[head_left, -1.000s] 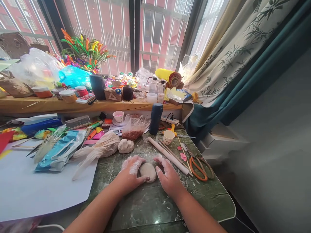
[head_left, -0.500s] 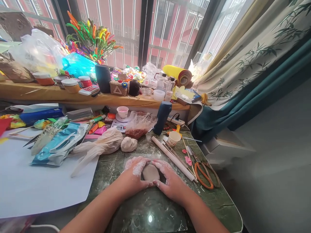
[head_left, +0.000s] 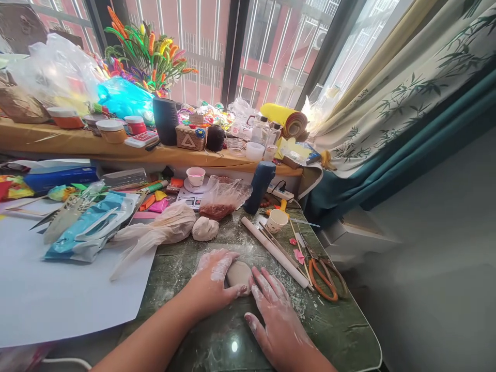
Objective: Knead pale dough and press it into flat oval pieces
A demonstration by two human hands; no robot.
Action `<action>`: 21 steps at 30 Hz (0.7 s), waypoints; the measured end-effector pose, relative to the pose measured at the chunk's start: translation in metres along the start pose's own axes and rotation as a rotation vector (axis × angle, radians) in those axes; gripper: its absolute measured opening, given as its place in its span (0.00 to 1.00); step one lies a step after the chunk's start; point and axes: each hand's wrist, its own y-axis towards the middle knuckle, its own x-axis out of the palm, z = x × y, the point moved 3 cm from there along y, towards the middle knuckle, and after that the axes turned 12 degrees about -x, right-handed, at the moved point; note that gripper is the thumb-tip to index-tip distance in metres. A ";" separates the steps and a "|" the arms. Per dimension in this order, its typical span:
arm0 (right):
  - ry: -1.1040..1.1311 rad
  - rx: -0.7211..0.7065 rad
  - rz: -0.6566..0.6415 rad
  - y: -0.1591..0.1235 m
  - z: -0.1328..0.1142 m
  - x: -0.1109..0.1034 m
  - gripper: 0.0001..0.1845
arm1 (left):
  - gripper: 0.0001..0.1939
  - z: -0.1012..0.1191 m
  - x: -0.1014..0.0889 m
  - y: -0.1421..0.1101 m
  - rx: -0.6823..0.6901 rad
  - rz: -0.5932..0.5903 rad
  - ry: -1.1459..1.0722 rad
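Observation:
A flattened lump of grey-brown dough (head_left: 237,272) lies on the floury green table (head_left: 341,330). My left hand (head_left: 211,281), dusted with flour, cups the lump's left side with curled fingers. My right hand (head_left: 273,315) lies flat just right of the lump, fingers stretched out and fingertips touching its edge. A second ball of dough (head_left: 205,228) sits farther back. A wooden rolling pin (head_left: 274,251) lies to the right of my hands.
Orange-handled scissors (head_left: 325,279), thin sticks and a paper cup (head_left: 277,220) lie at the right. A bag of red filling (head_left: 220,199), a dark bottle (head_left: 259,187), a white plastic bag (head_left: 163,232) and white paper (head_left: 58,294) crowd the back and left. A cluttered shelf runs under the window.
My right hand has come off the lump's right side, slid toward me and flattened on the table. My left hand stays against the lump. The view has shifted slightly.

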 end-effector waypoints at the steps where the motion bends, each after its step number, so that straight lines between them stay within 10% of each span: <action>1: 0.005 0.003 0.005 0.001 -0.002 0.001 0.38 | 0.33 0.002 0.001 0.000 0.001 0.006 0.014; 21: 0.008 -0.001 -0.089 0.001 -0.018 -0.001 0.35 | 0.21 -0.006 -0.003 0.005 -0.004 0.019 -0.060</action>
